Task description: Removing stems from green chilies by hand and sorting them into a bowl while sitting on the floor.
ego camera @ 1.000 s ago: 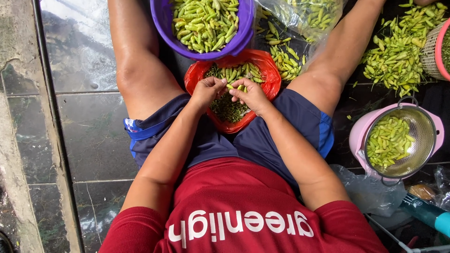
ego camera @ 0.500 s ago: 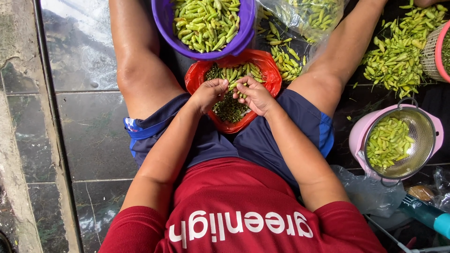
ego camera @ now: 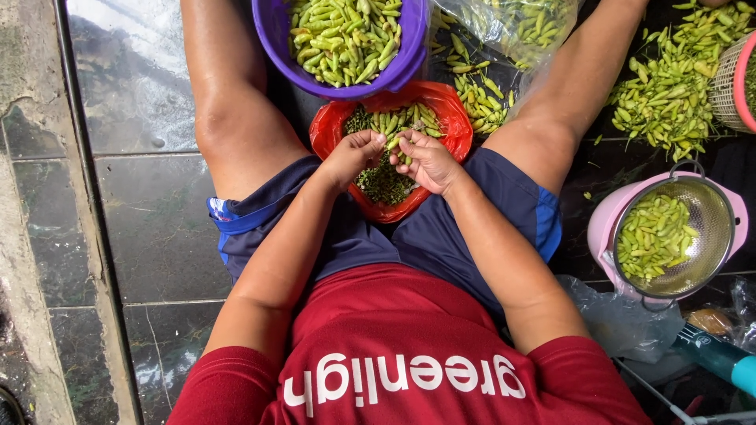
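I sit on a tiled floor with my legs spread. Between my thighs lies a red plastic bag with green chilies and a heap of dark stems in it. Over that bag my left hand and my right hand meet, fingertips pinched together on one small green chili. A purple bowl full of green chilies stands just beyond the bag.
Loose green chilies are piled on the floor at the right, beside a woven basket. A metal colander of chilies rests in a pink basin. A clear plastic bag of chilies lies at the top. Wet grey tiles lie to the left.
Both hands have stayed over the red bag with only small finger movements, closing together on a chili. Nothing else has moved.
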